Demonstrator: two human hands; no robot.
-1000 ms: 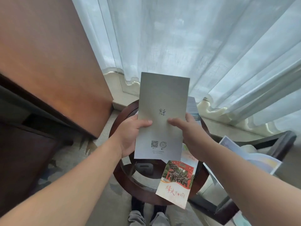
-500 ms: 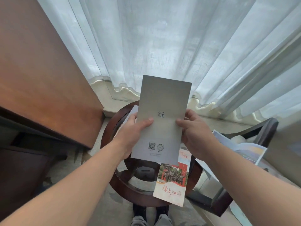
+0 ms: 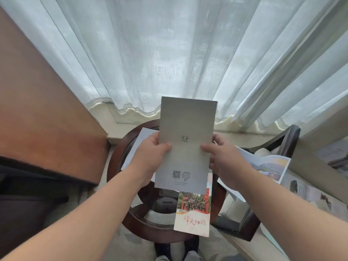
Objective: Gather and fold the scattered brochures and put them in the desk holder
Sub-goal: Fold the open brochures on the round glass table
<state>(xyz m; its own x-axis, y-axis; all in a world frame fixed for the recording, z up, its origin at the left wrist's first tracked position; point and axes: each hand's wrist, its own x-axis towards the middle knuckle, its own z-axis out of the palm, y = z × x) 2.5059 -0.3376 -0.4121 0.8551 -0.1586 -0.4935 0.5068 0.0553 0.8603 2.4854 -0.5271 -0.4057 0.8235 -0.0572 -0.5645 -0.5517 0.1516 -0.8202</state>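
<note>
The round counter (image 3: 113, 178) lay below both hands. The grey brochure (image 3: 186, 129) stood between them, the left hand (image 3: 150, 159) and right hand (image 3: 225, 162) each pinching an edge. Gathering was judged in hand; next, the red brochure (image 3: 192, 211) just below required collection.

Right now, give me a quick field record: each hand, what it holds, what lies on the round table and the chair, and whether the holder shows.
Left hand: pinches grey brochure at its left edge
Right hand: pinches its right edge
Grey brochure: held upright over the round table
On table: red-and-white brochure, reaching the near rim; white sheet
On chair: opened brochures
Desk holder: not in view
</note>
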